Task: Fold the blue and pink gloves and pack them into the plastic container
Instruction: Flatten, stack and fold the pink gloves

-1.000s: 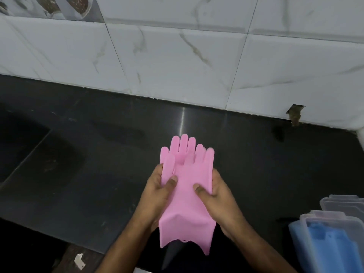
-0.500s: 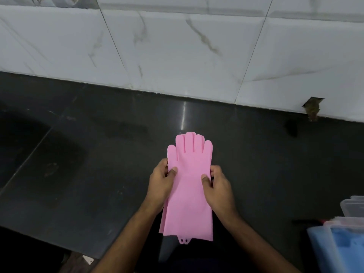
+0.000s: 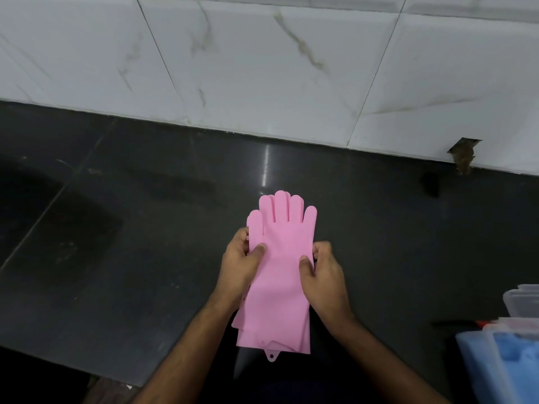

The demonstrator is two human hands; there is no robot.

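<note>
The pink gloves (image 3: 280,258) are stacked one on the other, fingers pointing away from me, held flat just above the dark counter (image 3: 131,243). My left hand (image 3: 242,265) grips their left edge with the thumb on top. My right hand (image 3: 322,272) grips the right edge the same way. At the lower right, a clear plastic container (image 3: 495,342) holds the blue gloves (image 3: 519,365); only part of it is in view.
A white marble-tiled wall (image 3: 262,68) rises behind the counter, with a chipped hole (image 3: 463,154) at its base on the right. Another clear plastic piece (image 3: 525,301) sits behind the container. The counter's front edge runs along the lower left.
The two gloves were loose and uneven a second ago; they are now aligned and flattened into one stack. The view has tilted down and to the left, so the container shows less.
</note>
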